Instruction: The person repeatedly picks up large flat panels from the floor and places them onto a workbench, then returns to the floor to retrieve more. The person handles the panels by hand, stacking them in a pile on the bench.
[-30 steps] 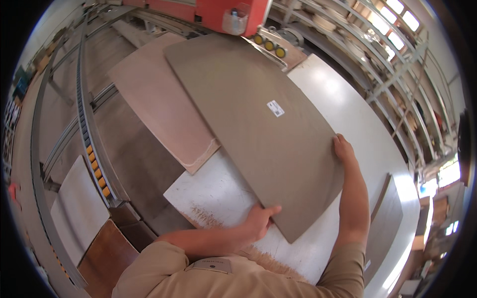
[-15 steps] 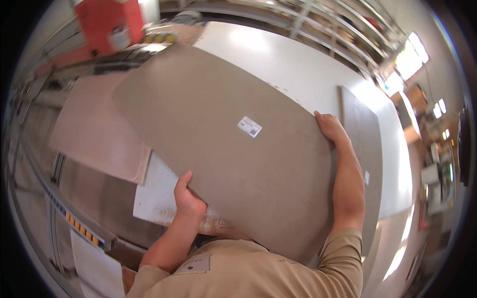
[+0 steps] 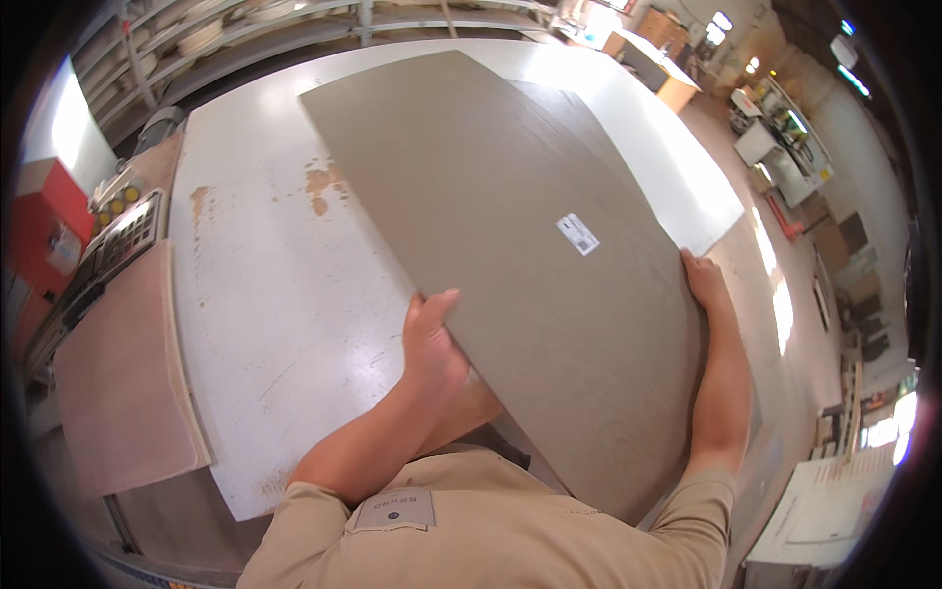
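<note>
A large grey-brown wood panel [image 3: 510,206] with a small white label [image 3: 577,235] slants across the view, its near end close to my body. My left hand [image 3: 433,339] grips its left edge, thumb lying on the upper face and fingers hidden beneath. On the opposite edge, my right hand [image 3: 705,278] is closed round the rim, its fingers mostly out of sight. Under the held panel, part of a second grey-brown panel [image 3: 564,106] shows on the white tabletop [image 3: 265,324].
A pinkish-brown board [image 3: 123,378] lies left of the tabletop, near a red machine housing [image 3: 47,221] and a control panel with keys [image 3: 128,236]. Metal shelving [image 3: 294,34] runs along the back. Wooden cabinets [image 3: 653,64] and machinery [image 3: 780,142] stand at the right.
My view has swung right. The panel, still in both hands, has turned clockwise and now lies over the second panel, covering most of it. More of the white tabletop shows at left.
</note>
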### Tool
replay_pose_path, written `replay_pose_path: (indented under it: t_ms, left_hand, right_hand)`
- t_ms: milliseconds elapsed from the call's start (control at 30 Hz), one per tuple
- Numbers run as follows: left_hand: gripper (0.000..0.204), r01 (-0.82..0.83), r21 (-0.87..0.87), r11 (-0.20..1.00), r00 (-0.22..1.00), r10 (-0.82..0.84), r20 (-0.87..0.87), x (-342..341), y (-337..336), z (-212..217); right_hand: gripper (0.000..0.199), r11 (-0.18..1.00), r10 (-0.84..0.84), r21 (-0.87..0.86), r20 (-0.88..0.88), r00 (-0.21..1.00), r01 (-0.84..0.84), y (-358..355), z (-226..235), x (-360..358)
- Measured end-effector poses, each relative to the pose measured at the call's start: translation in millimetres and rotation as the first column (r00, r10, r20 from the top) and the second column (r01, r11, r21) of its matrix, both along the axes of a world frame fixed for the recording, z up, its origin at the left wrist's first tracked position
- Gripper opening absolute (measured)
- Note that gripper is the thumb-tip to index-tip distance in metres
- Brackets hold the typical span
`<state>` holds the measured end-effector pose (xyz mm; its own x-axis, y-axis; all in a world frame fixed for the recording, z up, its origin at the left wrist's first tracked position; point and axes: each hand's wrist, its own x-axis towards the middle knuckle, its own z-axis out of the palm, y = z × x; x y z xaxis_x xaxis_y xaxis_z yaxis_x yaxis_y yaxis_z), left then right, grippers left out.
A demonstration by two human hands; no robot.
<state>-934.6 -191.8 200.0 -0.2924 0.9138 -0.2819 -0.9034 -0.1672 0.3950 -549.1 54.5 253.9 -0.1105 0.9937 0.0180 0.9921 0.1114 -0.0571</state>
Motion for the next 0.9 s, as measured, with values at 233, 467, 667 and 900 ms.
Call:
replay_pose_path:
  t_ms: [233, 467, 667, 900]
  left_hand:
    - [0.044, 0.250, -0.065, 0.966, 0.968, -0.251, -0.020, 67.5, 88.6, -12.4]
    - [0.046, 0.274, -0.127, 0.953, 0.954, -0.286, -0.091, 105.1, 161.7, -47.4]
    - [0.067, -0.108, -0.093, 0.990, 0.584, -0.012, -0.812, 98.5, 215.0, -69.6]
    - [0.080, 0.024, -0.259, 0.966, 0.285, -0.255, -0.924, 132.5, 157.0, -106.2]
  right_hand:
    - [0.066, 0.953, -0.303, 0.013, -0.044, 0.952, 0.304, -50.5, -43.6, 126.4]
    - [0.059, 0.877, -0.479, -0.034, -0.133, 0.867, 0.479, -32.1, -49.8, 155.7]
    - [0.053, 0.904, -0.425, 0.064, 0.012, 0.905, 0.424, 47.2, -63.0, 134.3]
    - [0.049, 0.999, -0.012, 0.051, -0.078, 0.997, 0.016, 155.8, -162.3, 96.7]
